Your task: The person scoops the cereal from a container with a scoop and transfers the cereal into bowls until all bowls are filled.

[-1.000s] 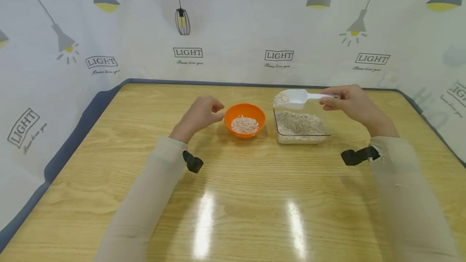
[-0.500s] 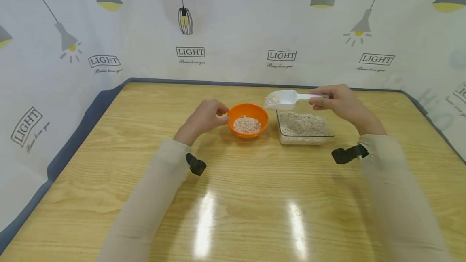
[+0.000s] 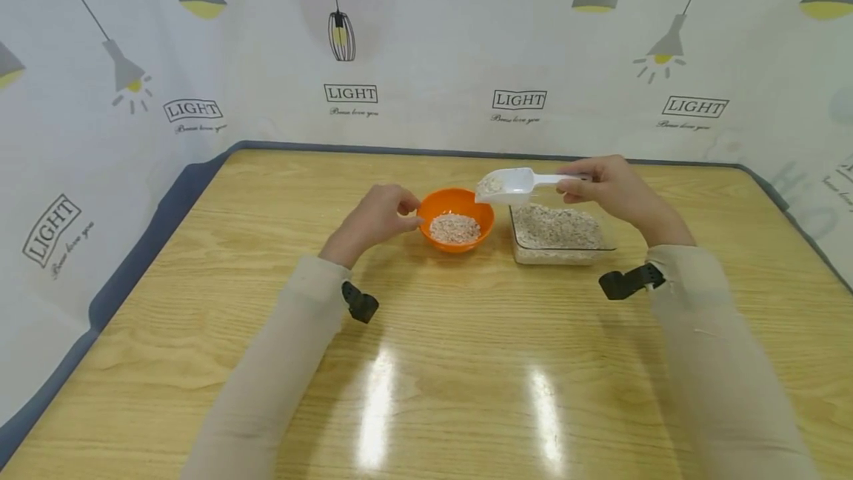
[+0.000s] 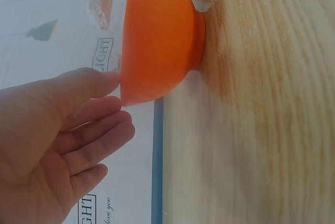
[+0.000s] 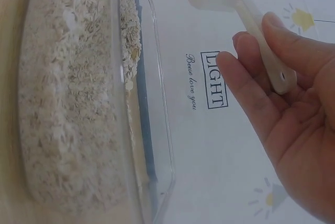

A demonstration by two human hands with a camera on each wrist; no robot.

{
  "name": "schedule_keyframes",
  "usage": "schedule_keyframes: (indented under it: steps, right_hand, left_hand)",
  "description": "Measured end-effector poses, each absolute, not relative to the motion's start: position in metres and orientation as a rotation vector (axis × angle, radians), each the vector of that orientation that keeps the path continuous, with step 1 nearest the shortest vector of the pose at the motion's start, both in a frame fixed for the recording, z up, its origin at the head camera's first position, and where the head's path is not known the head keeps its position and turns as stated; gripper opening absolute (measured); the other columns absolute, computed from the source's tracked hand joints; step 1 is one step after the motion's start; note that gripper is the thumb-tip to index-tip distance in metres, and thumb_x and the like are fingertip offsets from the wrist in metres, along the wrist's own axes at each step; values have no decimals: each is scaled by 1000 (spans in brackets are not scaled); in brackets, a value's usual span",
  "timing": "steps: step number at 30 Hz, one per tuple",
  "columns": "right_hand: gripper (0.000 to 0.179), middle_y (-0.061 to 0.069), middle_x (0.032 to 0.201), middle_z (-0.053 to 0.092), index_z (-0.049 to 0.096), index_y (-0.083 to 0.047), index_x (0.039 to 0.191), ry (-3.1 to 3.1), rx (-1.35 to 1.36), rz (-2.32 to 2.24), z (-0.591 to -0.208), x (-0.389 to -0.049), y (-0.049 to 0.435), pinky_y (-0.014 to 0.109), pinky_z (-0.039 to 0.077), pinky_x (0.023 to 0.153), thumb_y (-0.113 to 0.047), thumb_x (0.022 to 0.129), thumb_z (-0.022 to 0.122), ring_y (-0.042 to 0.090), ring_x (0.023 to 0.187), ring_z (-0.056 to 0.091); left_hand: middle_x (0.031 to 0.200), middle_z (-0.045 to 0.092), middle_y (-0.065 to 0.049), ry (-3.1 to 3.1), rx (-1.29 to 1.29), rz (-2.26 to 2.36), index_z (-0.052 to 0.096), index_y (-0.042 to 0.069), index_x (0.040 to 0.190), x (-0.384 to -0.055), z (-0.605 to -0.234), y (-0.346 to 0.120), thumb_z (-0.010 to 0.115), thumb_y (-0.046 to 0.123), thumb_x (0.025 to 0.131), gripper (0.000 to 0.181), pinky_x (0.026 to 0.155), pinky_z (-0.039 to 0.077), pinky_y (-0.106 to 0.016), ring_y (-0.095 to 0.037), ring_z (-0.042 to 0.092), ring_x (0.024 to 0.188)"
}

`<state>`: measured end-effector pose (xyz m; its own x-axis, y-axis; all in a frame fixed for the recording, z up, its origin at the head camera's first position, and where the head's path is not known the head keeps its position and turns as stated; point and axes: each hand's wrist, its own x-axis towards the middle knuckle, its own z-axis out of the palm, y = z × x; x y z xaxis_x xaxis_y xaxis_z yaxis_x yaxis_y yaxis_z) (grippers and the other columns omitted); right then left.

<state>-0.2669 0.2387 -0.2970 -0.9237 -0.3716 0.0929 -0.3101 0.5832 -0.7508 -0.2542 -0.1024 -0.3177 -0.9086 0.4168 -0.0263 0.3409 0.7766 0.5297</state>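
Oats (image 3: 455,228) lie in one orange bowl (image 3: 443,202) at mid-frame, one clear box (image 3: 556,255) right of it, and one white scoop (image 3: 518,182) just above, pinched by the right hand (image 3: 609,187); relaxed left-hand (image 3: 376,217) fingers touch the bowl's rim.

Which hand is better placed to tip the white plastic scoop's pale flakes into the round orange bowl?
Likely right: the right hand grips the white scoop, its loaded end near the orange bowl. The left hand is at the bowl's left rim.

a narrow gap separates bowl (image 3: 440,205) and container (image 3: 556,258), scoop (image 3: 520,181) above.
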Motion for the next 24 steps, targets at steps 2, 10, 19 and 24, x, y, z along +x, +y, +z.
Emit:
schedule_keyframes:
  steps: [2, 10, 19, 24]
  right_hand:
    - [32, 14, 88, 67, 57, 9, 116, 2715, -595, -1290, -297, -267, 237, 18, 50, 69, -11, 92, 56, 20, 75, 66]
    - [29, 18, 88, 67, 56, 14, 115, 2650, -621, -1362, -300, -268, 227, 30, 52, 71, -2, 90, 55, 10, 69, 65]
    - [32, 25, 100, 63, 55, 12, 117, 2569, -645, -1380, -304, -270, 217, 27, 52, 73, -6, 91, 56, 15, 76, 66]
    - [31, 28, 102, 61, 55, 13, 117, 2529, -684, -1372, -307, -270, 210, 30, 52, 74, -6, 91, 55, 11, 77, 64]
  left_hand:
    - [108, 63, -13, 2823, 603, 805, 65, -1, 111, -254, -318, -103, 66, 16, 85, 31, 86, 45, -34, -24, 56, 97]
    - [108, 62, -12, 2821, 602, 788, 65, 0, 111, -254, -318, -101, 66, 16, 85, 30, 86, 45, -33, -23, 55, 97]
    - [108, 62, -12, 2824, 591, 771, 65, 0, 111, -254, -317, -99, 66, 16, 85, 30, 86, 45, -32, -22, 55, 97]
    - [108, 62, -13, 2827, 606, 780, 65, 0, 110, -253, -318, -99, 66, 16, 85, 30, 86, 44, -33, -23, 55, 97]
